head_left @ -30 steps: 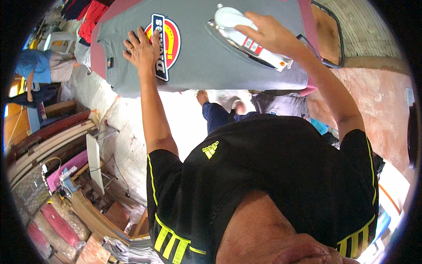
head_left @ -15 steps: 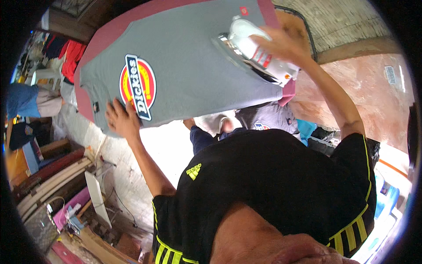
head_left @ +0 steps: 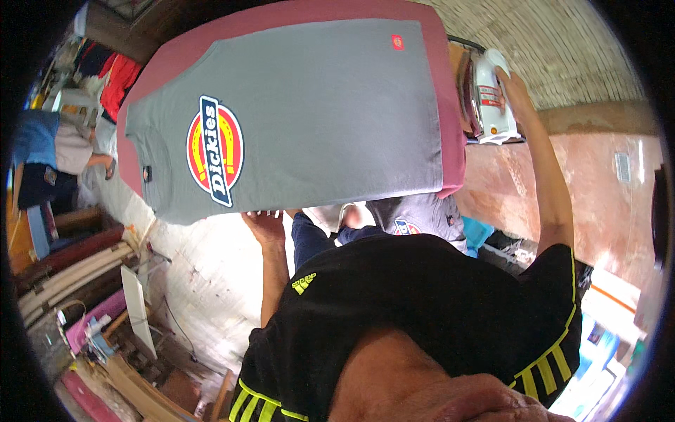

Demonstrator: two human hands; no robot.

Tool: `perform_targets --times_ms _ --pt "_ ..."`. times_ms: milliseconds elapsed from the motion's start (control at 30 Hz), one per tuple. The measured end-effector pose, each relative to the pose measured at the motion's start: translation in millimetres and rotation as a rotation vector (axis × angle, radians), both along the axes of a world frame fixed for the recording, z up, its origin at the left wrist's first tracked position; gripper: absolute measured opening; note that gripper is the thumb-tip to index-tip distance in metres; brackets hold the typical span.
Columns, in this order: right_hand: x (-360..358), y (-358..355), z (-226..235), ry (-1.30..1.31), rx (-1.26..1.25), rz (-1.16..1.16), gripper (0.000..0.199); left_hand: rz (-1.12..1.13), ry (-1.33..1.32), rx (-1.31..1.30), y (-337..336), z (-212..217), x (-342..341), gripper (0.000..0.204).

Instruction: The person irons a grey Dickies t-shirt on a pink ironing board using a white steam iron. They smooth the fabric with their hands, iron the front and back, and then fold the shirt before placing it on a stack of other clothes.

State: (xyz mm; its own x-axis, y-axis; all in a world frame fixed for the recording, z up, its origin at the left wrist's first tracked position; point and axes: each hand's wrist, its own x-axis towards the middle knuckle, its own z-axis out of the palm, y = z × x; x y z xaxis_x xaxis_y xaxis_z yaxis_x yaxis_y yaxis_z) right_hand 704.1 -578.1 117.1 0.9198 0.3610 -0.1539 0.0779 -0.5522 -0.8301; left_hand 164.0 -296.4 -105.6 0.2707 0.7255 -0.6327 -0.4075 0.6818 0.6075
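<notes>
I have the right hand (head_left: 516,97) bent around the handle of a white electric iron with red markings and a shiny metal base (head_left: 490,102); the fingers are partly closed, with the iron between them and the palm. The left hand (head_left: 267,228) is at the near edge of the cloth, and its fingertips go partly out of my sight there. I cannot tell whether they pinch the fabric or only touch it.

The important relation, as I judge it, is this: the grey short-sleeved cotton T-shirt (head_left: 316,119) lies to the left of the right hand, and directly beyond the left hand, which is the nearer one. Its long axis runs from left to right, with the neck at the left and the hem at the right. The iron points across this axis, and it is outside the hem, over a brown flat rest with black wire frame (head_left: 460,62). If it already sits with full weight there, I cannot say.

Under the shirt I see a padded ironing board with maroon cover (head_left: 443,91), showing around the hem. Below its near edge hangs or lies a second grey printed garment (head_left: 422,218). Beside this is a bright blue object (head_left: 478,234); possibly it is a container, but I cannot tell its contents. Further to the left I notice a pile of red cloth (head_left: 116,84) and a person in blue top (head_left: 35,137).
</notes>
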Motion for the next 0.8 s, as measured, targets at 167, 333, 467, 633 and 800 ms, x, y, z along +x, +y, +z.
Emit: perform_targets --times_ms 167,333,467,633,800 --pt "19.6 -6.0 -29.3 -0.162 -0.085 -0.040 0.041 -0.044 -0.185 -0.223 -52.1 4.2 9.1 0.045" --pt "12.8 15.3 -14.7 -0.885 -0.592 0.129 0.068 -0.306 -0.203 -0.080 -100.8 56.6 12.6 0.049" --pt "-6.7 102.1 -9.8 -1.028 -0.414 0.440 0.065 -0.483 0.053 -0.038 -94.5 114.4 15.0 0.058" --pt "-24.6 215.4 -32.6 -1.126 -0.352 0.687 0.056 -0.637 0.185 0.328 -56.1 188.0 3.2 0.053" --pt "-28.3 250.4 -27.7 -0.698 -0.638 0.834 0.044 -0.420 0.035 0.539 -0.2 235.7 3.3 0.050"
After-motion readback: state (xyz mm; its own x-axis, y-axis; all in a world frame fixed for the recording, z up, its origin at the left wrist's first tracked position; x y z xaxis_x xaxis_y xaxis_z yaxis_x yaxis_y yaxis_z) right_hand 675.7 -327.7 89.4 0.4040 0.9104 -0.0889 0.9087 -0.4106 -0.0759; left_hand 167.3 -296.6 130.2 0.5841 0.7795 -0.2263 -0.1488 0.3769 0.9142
